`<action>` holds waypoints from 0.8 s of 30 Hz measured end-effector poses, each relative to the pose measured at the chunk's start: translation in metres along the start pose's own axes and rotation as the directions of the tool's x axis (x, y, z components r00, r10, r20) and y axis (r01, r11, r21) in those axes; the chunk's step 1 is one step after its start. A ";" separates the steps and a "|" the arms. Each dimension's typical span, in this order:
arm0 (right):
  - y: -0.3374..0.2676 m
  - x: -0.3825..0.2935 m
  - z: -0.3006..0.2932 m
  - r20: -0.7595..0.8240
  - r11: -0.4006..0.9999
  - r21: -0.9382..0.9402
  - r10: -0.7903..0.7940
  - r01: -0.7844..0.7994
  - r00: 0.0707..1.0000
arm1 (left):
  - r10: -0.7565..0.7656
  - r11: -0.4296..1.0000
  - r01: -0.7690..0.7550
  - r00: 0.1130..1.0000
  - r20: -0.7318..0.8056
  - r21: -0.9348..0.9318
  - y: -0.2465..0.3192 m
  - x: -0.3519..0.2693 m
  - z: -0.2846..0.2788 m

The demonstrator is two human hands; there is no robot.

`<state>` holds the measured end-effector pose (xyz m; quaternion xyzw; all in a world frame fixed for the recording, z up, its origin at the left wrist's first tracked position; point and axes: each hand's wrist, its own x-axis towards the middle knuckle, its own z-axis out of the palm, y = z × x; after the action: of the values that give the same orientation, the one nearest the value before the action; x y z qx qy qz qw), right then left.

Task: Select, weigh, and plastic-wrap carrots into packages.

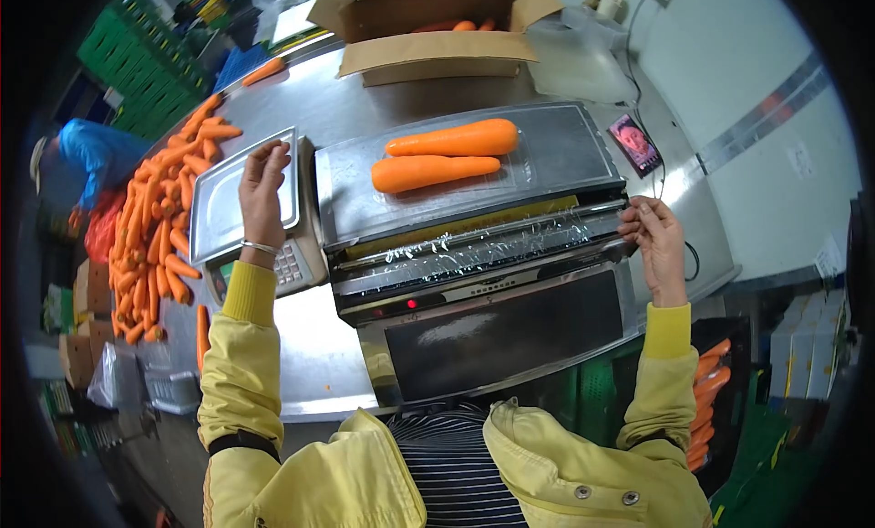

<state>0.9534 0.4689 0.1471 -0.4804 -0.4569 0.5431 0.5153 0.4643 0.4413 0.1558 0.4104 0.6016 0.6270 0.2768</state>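
Note:
Two large carrots (451, 137) (435, 173) lie side by side on the flat metal top (574, 141) of a film-wrapping machine, with clear film around them. Scraps of clear film cling along the machine's front bar (472, 247), above a small red light. My left hand (263, 179) is raised over the steel pan of a weighing scale (212, 217), its thumb and fingers drawn together. At the right end of the bar, my right hand (653, 234) has its fingertips pinched by the machine's edge. Whether either hand holds thin film is not clear.
A heap of carrots (154, 234) covers the table's left side. At the back stands an open cardboard box (437, 49) with carrots inside. A phone (636, 145) and cable lie at right. Packed carrots fill a black crate (718, 391) below. A person in blue (102, 155) is at far left.

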 end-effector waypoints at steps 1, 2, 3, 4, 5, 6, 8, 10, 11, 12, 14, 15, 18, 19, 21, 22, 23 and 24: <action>-0.003 0.006 -0.001 0.023 1.000 -0.020 -0.008 0.008 1.000 | -0.038 0.999 0.038 0.999 -0.037 -0.021 0.004 -0.003 -0.009; -0.006 0.013 0.001 0.048 1.000 -0.019 -0.003 0.004 0.999 | -0.055 0.998 0.055 0.997 -0.051 -0.018 0.005 -0.006 -0.018; -0.009 0.019 0.003 0.064 0.999 -0.032 -0.007 0.009 0.998 | -0.071 0.997 0.070 0.996 -0.055 -0.016 0.006 -0.010 -0.025; -0.010 0.026 0.005 0.079 0.999 -0.045 -0.011 0.015 0.997 | -0.088 0.996 0.087 0.994 -0.058 -0.015 0.005 -0.015 -0.030; -0.012 0.033 0.009 0.116 0.999 -0.051 0.004 0.001 0.993 | -0.115 0.993 0.114 0.991 -0.069 -0.008 0.006 -0.021 -0.032; -0.012 0.041 0.014 0.138 0.999 -0.051 0.012 -0.004 0.990 | -0.142 0.990 0.142 0.987 -0.079 -0.002 0.007 -0.026 -0.031; -0.013 0.058 0.026 0.207 0.996 -0.086 0.003 0.015 0.978 | -0.202 0.979 0.201 0.977 -0.075 -0.019 0.008 -0.033 -0.025; -0.016 0.072 0.043 0.245 0.994 -0.111 0.005 0.023 0.970 | -0.260 0.965 0.259 0.965 -0.033 -0.029 0.007 -0.031 -0.010; -0.017 0.080 0.052 0.273 0.984 -0.173 0.010 0.039 0.962 | -0.293 0.956 0.293 0.956 0.024 0.001 0.007 -0.027 0.002; -0.018 0.090 0.059 0.302 0.971 -0.232 0.015 0.058 0.953 | -0.324 0.946 0.323 0.943 0.080 0.033 0.006 -0.023 0.014; -0.012 0.110 0.073 0.364 0.964 -0.258 0.030 0.070 0.931 | -0.326 0.943 0.303 0.927 0.185 0.139 -0.003 -0.014 0.034; -0.012 0.116 0.082 0.393 0.937 -0.333 0.032 0.110 0.919 | -0.303 0.945 0.259 0.922 0.239 0.199 -0.006 -0.011 0.042; -0.011 0.125 0.100 0.455 0.869 -0.453 0.032 0.200 0.890 | -0.169 0.959 0.049 0.887 0.429 0.278 -0.017 -0.012 0.063; -0.010 0.130 0.103 0.483 0.830 -0.506 0.046 0.236 0.874 | -0.135 0.940 -0.040 0.869 0.476 0.340 -0.017 -0.012 0.066; -0.004 0.139 0.107 0.564 0.787 -0.496 -0.030 0.367 0.825 | -0.066 0.909 -0.158 0.859 0.507 0.385 -0.021 -0.019 0.069; 0.000 0.143 0.109 0.648 0.735 -0.472 -0.086 0.487 0.757 | -0.021 0.908 -0.189 0.871 0.490 0.375 -0.024 -0.022 0.069; 0.006 0.144 0.113 0.673 0.738 -0.465 -0.065 0.489 0.737 | 0.007 0.897 -0.214 0.882 0.471 0.386 -0.026 -0.026 0.071; 0.010 0.144 0.117 0.696 0.741 -0.458 -0.045 0.492 0.716 | -0.046 0.926 -0.136 0.885 0.462 0.352 -0.019 -0.031 0.076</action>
<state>0.8345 0.6124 0.1436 -0.3270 -0.8241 0.4079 0.2179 0.5414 0.4579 0.1273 0.6071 0.6167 0.3908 0.3135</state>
